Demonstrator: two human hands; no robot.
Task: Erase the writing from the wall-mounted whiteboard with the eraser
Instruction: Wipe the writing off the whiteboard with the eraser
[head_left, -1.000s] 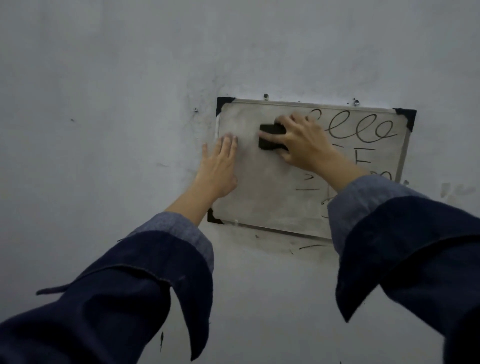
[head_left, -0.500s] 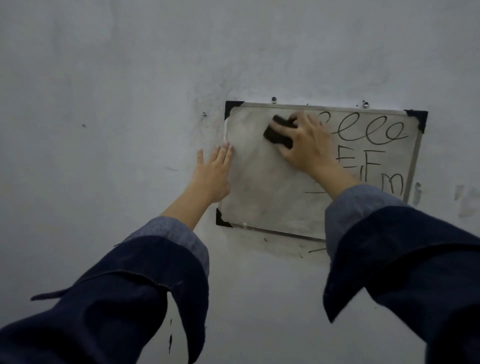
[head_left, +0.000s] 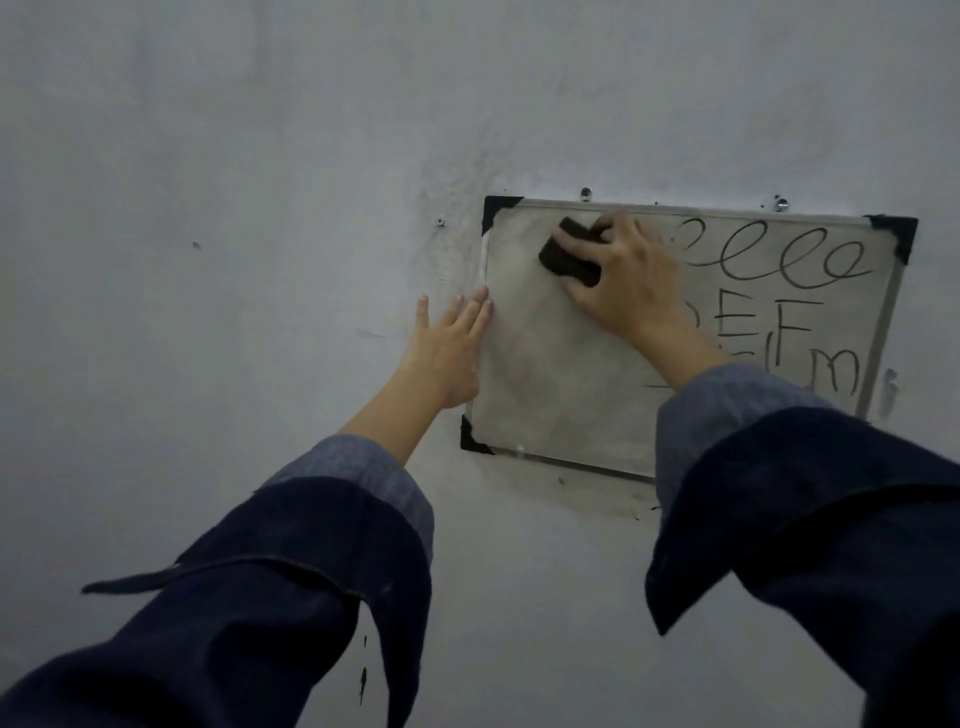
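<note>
A small whiteboard (head_left: 545, 384) with black corner caps hangs on the grey wall. Its left half is wiped to a grey smear. Black writing (head_left: 789, 260) fills the right half: loops on top, letters below. My right hand (head_left: 631, 283) presses a black eraser (head_left: 563, 257) against the board's upper left part. My left hand (head_left: 449, 348) lies flat, fingers spread, on the wall at the board's left edge, fingertips touching the frame. My right sleeve hides the board's lower right corner.
Screws (head_left: 586, 193) stick out of the wall above the board, and one more sits to its left. Black marker smudges (head_left: 636, 512) stain the wall under the board. A grey smear (head_left: 889, 389) marks the wall to the right of the frame.
My right hand has slid the eraser up and left across the board. My left hand has shifted left, off the board surface onto its left edge.
</note>
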